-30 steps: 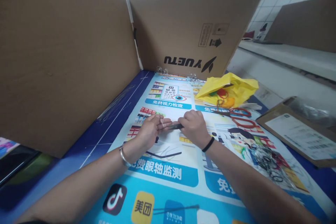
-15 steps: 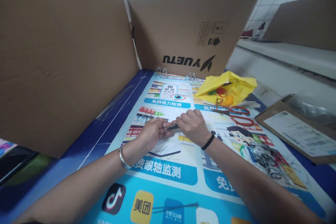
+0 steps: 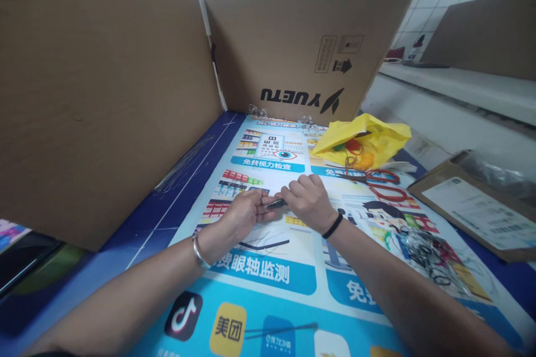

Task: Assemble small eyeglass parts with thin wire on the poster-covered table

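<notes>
My right hand [image 3: 310, 201] is curled in a fist around a slim dark metal tool [image 3: 274, 204]. Its pointed end sticks out to the left; whether it is pliers or tweezers I cannot tell. At that tip, my left hand [image 3: 245, 213] has its thumb and fingers pressed together, and what they hold is too small or hidden to make out. Both hands are close together above a printed poster sheet [image 3: 301, 284]. Below my left hand, a bent dark strip [image 3: 268, 247] and thin wires lie on the sheet.
Tall cardboard panels [image 3: 268, 33] stand left and behind. Orange-handled scissors [image 3: 383, 177] lie beside a yellow bag [image 3: 371, 134] with coloured fuzzy pieces. Tangled wire loops in clear plastic [image 3: 435, 256] lie right, near a cardboard box [image 3: 439, 173]. Dark stems [image 3: 280, 331] lie in front, thin wires [image 3: 184, 164] left.
</notes>
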`<state>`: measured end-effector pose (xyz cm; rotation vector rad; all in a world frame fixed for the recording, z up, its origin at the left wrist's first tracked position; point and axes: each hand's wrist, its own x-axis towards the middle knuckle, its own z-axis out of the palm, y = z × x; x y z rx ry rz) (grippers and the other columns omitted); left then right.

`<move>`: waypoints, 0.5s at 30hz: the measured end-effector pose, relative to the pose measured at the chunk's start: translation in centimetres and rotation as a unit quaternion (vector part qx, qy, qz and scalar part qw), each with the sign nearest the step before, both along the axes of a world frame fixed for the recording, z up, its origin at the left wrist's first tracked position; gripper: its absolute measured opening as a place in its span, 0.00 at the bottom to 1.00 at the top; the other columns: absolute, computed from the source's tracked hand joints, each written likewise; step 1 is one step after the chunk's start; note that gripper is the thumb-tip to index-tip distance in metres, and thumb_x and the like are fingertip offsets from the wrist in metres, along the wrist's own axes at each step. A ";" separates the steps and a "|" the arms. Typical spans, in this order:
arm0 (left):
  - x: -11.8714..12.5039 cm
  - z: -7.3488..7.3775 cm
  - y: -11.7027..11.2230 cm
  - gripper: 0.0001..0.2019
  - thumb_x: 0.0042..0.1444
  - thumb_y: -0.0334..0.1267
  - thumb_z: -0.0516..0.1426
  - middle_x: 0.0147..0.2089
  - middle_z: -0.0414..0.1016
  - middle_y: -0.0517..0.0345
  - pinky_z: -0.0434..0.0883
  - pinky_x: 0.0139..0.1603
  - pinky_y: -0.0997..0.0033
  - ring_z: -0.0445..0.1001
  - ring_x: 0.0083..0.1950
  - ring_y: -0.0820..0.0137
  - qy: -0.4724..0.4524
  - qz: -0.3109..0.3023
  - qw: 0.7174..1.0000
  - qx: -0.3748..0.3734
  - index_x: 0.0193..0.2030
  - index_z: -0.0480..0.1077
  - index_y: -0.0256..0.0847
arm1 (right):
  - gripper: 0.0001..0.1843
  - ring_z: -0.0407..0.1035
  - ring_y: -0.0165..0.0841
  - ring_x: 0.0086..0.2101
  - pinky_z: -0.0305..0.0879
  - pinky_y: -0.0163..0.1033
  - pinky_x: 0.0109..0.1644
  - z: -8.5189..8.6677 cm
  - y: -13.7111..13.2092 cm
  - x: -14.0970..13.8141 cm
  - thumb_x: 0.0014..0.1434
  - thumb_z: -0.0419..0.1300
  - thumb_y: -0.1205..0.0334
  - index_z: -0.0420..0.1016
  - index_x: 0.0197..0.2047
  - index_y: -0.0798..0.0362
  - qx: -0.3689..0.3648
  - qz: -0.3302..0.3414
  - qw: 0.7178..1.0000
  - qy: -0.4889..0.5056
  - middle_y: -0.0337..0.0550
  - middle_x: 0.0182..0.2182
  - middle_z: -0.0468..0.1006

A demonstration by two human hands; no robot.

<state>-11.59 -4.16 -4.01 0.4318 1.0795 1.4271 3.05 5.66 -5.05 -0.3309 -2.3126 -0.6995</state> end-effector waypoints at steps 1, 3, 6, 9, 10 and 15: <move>0.0 -0.1 0.0 0.06 0.56 0.30 0.52 0.31 0.75 0.51 0.75 0.38 0.62 0.75 0.31 0.69 -0.002 -0.005 1.000 0.005 0.28 0.64 0.36 | 0.15 0.51 0.32 0.29 0.41 0.41 0.35 0.0 0.0 0.0 0.62 0.52 0.60 0.69 0.25 0.54 -0.001 0.000 1.000 -0.003 0.40 0.21 0.62; -0.1 -0.2 0.0 0.06 0.55 0.30 0.53 0.32 0.75 0.51 0.74 0.39 0.61 0.76 0.32 0.68 -0.005 -0.015 1.000 0.012 0.27 0.63 0.36 | 0.15 0.51 0.32 0.29 0.41 0.41 0.35 0.0 0.0 0.0 0.62 0.52 0.61 0.70 0.26 0.54 -0.002 0.002 1.000 -0.007 0.40 0.21 0.62; -0.2 -0.3 -0.1 0.05 0.55 0.29 0.53 0.34 0.76 0.50 0.74 0.40 0.60 0.76 0.34 0.67 -0.009 -0.025 1.000 0.013 0.28 0.63 0.36 | 0.14 0.51 0.32 0.30 0.41 0.42 0.35 -0.1 0.1 0.0 0.62 0.52 0.60 0.70 0.27 0.54 0.002 0.002 1.000 -0.010 0.40 0.22 0.63; 0.0 0.1 -0.1 0.06 0.55 0.29 0.52 0.32 0.75 0.49 0.74 0.40 0.60 0.76 0.33 0.67 -0.017 -0.022 1.000 0.007 0.27 0.63 0.36 | 0.13 0.51 0.32 0.30 0.41 0.42 0.35 -0.1 0.1 0.0 0.62 0.53 0.60 0.70 0.27 0.54 0.008 0.001 1.000 -0.007 0.40 0.21 0.63; 0.0 0.2 -0.1 0.06 0.55 0.28 0.52 0.32 0.75 0.49 0.74 0.40 0.60 0.76 0.32 0.67 -0.019 -0.018 1.000 0.002 0.28 0.62 0.36 | 0.13 0.51 0.32 0.29 0.41 0.42 0.35 -0.1 0.1 0.0 0.62 0.53 0.60 0.70 0.27 0.54 0.009 0.001 1.000 -0.007 0.40 0.21 0.63; 0.2 0.5 -0.1 0.05 0.55 0.26 0.51 0.30 0.74 0.50 0.74 0.37 0.64 0.75 0.32 0.68 -0.023 -0.001 1.000 -0.015 0.29 0.63 0.36 | 0.13 0.51 0.32 0.29 0.42 0.42 0.35 0.0 0.0 -0.1 0.62 0.53 0.60 0.71 0.28 0.54 0.010 0.001 1.000 -0.011 0.40 0.22 0.64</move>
